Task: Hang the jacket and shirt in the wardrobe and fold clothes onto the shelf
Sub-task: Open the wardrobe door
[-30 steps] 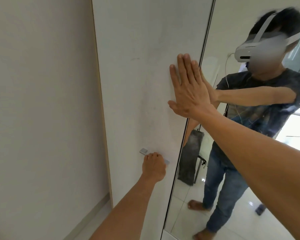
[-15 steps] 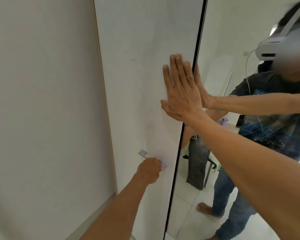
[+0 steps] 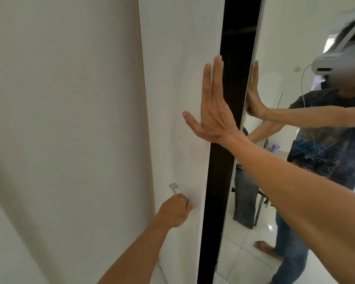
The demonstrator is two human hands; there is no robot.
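Left hand: the left hand [image 3: 177,208] is gripping the small silver metal bar handle [image 3: 173,187], fingers curled round its lower end, with the forearm reaching in from the bottom of the view
Right hand: the right hand [image 3: 215,111] is being held flat and upright, fingers [image 3: 207,78] straight and close together, thumb spreading out to the left; it is holding nothing
Right hand contact: the palm is facing the free edge of the door, with the fingertips lying across the gap beyond it; whether the palm is pressing on the panel cannot be told from this view
Wardrobe door: the tall flat white wardrobe door [image 3: 172,78] is standing directly in front of both hands, its free edge running under the right palm
Handle position: the upper end of the handle is projecting up and to the left of the left knuckles, well below the right hand
Gap: a narrow dark vertical gap [image 3: 234,48] is showing just right of the right wrist and behind the fingertips, between the white door and the next door; its interior is too dark to read
Mirrored door: the full-height mirrored door [image 3: 285,37] is standing right of the right hand, beyond the gap, reflecting the person and a glossy pale tiled floor
Wall: a plain pale wall [image 3: 59,119] is running left of the left hand, meeting the white door's far edge
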